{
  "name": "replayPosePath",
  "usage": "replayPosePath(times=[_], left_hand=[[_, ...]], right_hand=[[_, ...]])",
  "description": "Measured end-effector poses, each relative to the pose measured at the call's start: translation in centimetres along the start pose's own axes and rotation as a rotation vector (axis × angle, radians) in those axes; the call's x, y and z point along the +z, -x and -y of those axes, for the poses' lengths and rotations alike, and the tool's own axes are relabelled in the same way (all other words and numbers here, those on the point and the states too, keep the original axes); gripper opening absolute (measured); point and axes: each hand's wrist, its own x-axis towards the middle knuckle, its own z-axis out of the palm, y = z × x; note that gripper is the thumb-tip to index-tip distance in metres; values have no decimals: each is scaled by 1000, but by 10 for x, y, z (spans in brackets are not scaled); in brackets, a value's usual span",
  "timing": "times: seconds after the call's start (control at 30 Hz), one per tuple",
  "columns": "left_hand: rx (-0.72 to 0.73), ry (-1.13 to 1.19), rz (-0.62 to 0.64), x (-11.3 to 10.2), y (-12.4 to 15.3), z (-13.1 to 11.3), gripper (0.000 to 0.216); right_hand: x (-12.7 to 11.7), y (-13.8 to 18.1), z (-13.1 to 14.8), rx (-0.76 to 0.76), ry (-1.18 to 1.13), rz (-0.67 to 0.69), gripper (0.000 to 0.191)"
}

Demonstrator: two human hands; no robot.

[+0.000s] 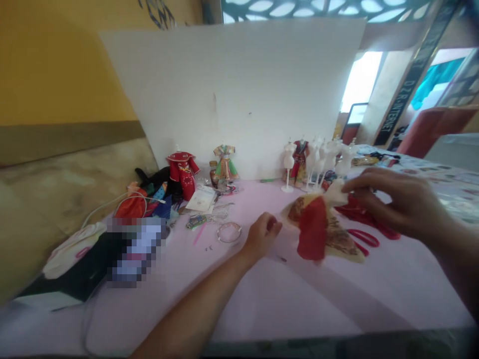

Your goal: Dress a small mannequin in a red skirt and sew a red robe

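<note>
My right hand pinches the pale upper end of a doll dress at the right of the table. The dress hangs tilted, its skirt spread to the lower left, with a red panel in the middle and gold-brown patterned cloth on both sides. Whether the pale upper part is cloth or a small mannequin's body I cannot tell. Just left of the skirt, apart from it, is my left hand, its fingers curled closed; anything inside them is hidden. Behind the dress, red ribbon-like cloth lies on the table.
Several white mini mannequins stand at the back right. A red doll dress and a green-and-orange one are displayed at the back left. A bangle-like ring, a blurred-out phone-like object and a dark box lie leftward.
</note>
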Motion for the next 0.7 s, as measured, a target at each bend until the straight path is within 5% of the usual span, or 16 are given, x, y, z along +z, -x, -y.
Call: replayPosePath(times=[0.13,0.4,0.7], left_hand=[[-1,86,8,-4,2,-5,25],[-66,250,274,5,8,-8,45],[-73,279,257,10,5,3,13]], right_hand=[[-7,-33,4,14,-181,57,17],[17,-52,10,9,-357,181,15],[46,-57,5,244,-252,30,16]])
